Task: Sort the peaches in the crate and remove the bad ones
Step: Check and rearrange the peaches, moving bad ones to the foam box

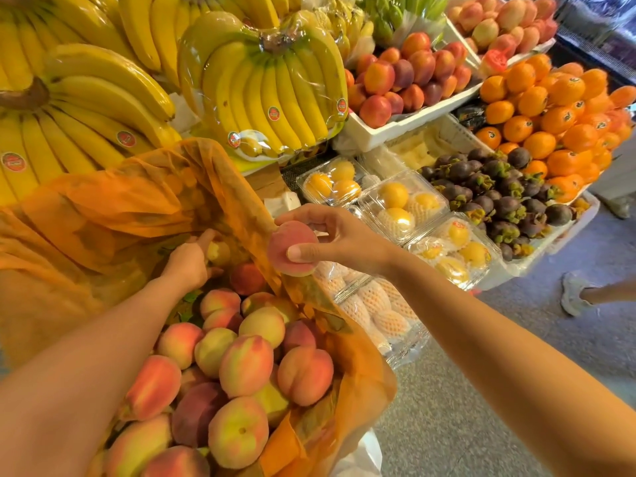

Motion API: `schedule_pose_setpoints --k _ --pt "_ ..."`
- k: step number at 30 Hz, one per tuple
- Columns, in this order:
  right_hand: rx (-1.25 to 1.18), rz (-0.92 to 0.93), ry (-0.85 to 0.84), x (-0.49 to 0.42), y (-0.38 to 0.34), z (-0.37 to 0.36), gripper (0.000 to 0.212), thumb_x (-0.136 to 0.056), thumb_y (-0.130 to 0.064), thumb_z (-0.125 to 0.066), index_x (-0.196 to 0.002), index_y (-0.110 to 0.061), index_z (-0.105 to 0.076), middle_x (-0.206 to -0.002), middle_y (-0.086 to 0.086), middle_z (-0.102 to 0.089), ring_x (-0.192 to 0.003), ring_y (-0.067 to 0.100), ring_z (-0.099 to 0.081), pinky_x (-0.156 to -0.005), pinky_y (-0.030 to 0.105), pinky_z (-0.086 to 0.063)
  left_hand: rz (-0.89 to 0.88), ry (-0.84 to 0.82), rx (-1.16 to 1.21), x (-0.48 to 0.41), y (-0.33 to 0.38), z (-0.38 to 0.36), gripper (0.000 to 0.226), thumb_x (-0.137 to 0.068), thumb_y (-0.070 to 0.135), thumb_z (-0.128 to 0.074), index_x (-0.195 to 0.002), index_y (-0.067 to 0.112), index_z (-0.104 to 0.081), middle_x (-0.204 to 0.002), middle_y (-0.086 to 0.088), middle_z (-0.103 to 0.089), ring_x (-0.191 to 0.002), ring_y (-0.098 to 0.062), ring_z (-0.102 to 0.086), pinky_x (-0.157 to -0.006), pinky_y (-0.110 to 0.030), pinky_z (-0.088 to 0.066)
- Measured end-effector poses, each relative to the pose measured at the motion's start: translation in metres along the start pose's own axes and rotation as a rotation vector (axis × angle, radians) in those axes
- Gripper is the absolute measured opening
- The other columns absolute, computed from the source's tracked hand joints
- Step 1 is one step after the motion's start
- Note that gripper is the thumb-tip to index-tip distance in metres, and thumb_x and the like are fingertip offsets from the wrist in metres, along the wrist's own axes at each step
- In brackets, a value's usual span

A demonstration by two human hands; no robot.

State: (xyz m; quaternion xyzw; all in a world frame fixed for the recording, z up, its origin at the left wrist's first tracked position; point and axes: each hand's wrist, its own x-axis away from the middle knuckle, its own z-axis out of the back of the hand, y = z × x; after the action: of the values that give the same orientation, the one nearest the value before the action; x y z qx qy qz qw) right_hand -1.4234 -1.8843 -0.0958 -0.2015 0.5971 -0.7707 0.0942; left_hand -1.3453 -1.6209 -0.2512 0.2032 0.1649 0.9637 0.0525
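Observation:
Several pink and yellow peaches [241, 370] fill a crate lined with an orange plastic bag [130, 201] at the lower left. My right hand [330, 239] holds one pink peach [287, 244] between thumb and fingers, above the crate's right side. My left hand [187, 259] reaches to the far end of the crate, under the lifted bag, and its fingers curl round a small yellow peach [220, 253] with a pale damaged spot.
Wrapped banana bunches [265, 84] lie behind the crate. To the right are clear boxes of yellow fruit [402, 204], netted fruit [375, 304], mangosteens [499, 194], oranges [557, 111] and trays of nectarines [406, 77]. A person's shoe [574, 290] stands on the grey floor at right.

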Motion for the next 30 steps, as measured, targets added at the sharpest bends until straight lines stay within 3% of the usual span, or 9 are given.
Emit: schedule_pose_setpoints --k 5,10,13,15,18,20,22,26,30 --pt "0.006 -0.009 0.006 0.000 -0.001 -0.001 0.041 -0.075 -0.024 -0.074 -0.115 -0.019 -0.064 -0.114 0.002 -0.067 -0.109 0.024 -0.062 -0.095 0.037 -0.050 0.041 -0.014 0.157 0.006 -0.003 0.003 0.064 -0.071 0.032 -0.083 -0.123 0.021 -0.046 -0.114 -0.015 -0.055 -0.102 -0.036 -0.055 -0.078 -0.040 -0.045" --pt "0.022 -0.009 0.012 0.003 -0.008 -0.009 0.046 -0.074 -0.025 -0.076 -0.117 -0.015 -0.065 -0.116 0.007 -0.066 -0.109 0.025 -0.061 -0.092 0.033 -0.051 0.021 -0.063 0.719 0.029 0.004 0.027 0.034 -0.080 0.022 -0.074 -0.108 0.029 -0.055 -0.109 -0.007 -0.062 -0.096 -0.021 -0.059 -0.074 -0.034 -0.050" --pt "-0.019 0.013 0.001 0.004 -0.014 -0.020 0.042 -0.075 -0.025 -0.076 -0.115 -0.017 -0.065 -0.115 0.008 -0.067 -0.111 0.027 -0.061 -0.095 0.036 -0.049 0.072 -0.191 1.032 0.061 0.015 0.053 0.049 -0.069 0.044 -0.073 -0.112 0.024 -0.059 -0.112 -0.010 -0.064 -0.095 -0.020 -0.061 -0.081 -0.036 -0.047" --pt "-0.082 0.009 0.003 0.005 -0.018 -0.030 0.038 -0.077 -0.027 -0.074 -0.114 -0.019 -0.066 -0.117 0.012 -0.066 -0.109 0.027 -0.062 -0.095 0.037 -0.049 0.077 -0.349 1.258 0.085 0.018 0.070 0.062 -0.069 0.044 -0.064 -0.123 0.016 -0.056 -0.116 -0.020 -0.064 -0.086 -0.025 -0.063 -0.076 -0.037 -0.052" --pt "-0.195 -0.044 -0.015 0.009 -0.027 -0.045 0.038 -0.085 -0.031 -0.064 -0.117 -0.011 -0.065 -0.117 0.015 -0.064 -0.104 0.022 -0.064 -0.087 0.036 -0.053 0.002 -0.512 1.481 0.120 0.019 0.088 0.059 -0.067 0.039 -0.066 -0.117 0.009 -0.060 -0.102 -0.022 -0.068 -0.065 -0.026 -0.062 -0.059 -0.029 -0.051" --pt "-0.280 -0.133 -0.024 0.011 -0.034 -0.055 0.041 -0.090 -0.040 -0.060 -0.117 -0.009 -0.064 -0.112 0.016 -0.066 -0.095 0.025 -0.068 -0.077 0.037 -0.059 -0.045 -0.557 1.616 0.138 0.014 0.092 0.073 -0.050 0.039 -0.080 -0.112 0.006 -0.063 -0.098 -0.021 -0.068 -0.069 -0.029 -0.063 -0.059 -0.030 -0.052" --pt "-0.368 -0.233 -0.021 0.012 -0.042 -0.066 0.041 -0.094 -0.044 -0.053 -0.115 -0.009 -0.062 -0.102 0.017 -0.068 -0.080 0.025 -0.070 -0.060 0.033 -0.059 -0.077 -0.576 1.689 0.153 0.009 0.096 0.085 -0.045 0.035 -0.082 -0.121 0.005 -0.058 -0.100 -0.022 -0.065 -0.074 -0.032 -0.063 -0.061 -0.031 -0.053" --pt "-0.498 -0.340 -0.055 0.017 -0.050 -0.086 0.049 -0.095 -0.049 -0.044 -0.115 -0.008 -0.060 -0.090 0.017 -0.069 -0.064 0.024 -0.067 -0.048 0.027 -0.055 -0.121 -0.579 1.748 0.181 0.000 0.101 0.072 -0.049 0.033 -0.077 -0.117 0.011 -0.068 -0.096 -0.020 -0.064 -0.078 -0.034 -0.060 -0.063 -0.034 -0.052" --pt "-0.554 -0.411 -0.109 0.020 -0.055 -0.100 0.055 -0.095 -0.053 -0.040 -0.107 -0.004 -0.062 -0.080 0.018 -0.065 -0.047 0.022 -0.059 -0.035 0.021 -0.045 -0.144 -0.537 1.737 0.203 -0.007 0.103 0.069 -0.065 0.047 -0.078 -0.123 0.013 -0.063 -0.090 -0.019 -0.060 -0.076 -0.033 -0.056 -0.060 -0.034 -0.047"
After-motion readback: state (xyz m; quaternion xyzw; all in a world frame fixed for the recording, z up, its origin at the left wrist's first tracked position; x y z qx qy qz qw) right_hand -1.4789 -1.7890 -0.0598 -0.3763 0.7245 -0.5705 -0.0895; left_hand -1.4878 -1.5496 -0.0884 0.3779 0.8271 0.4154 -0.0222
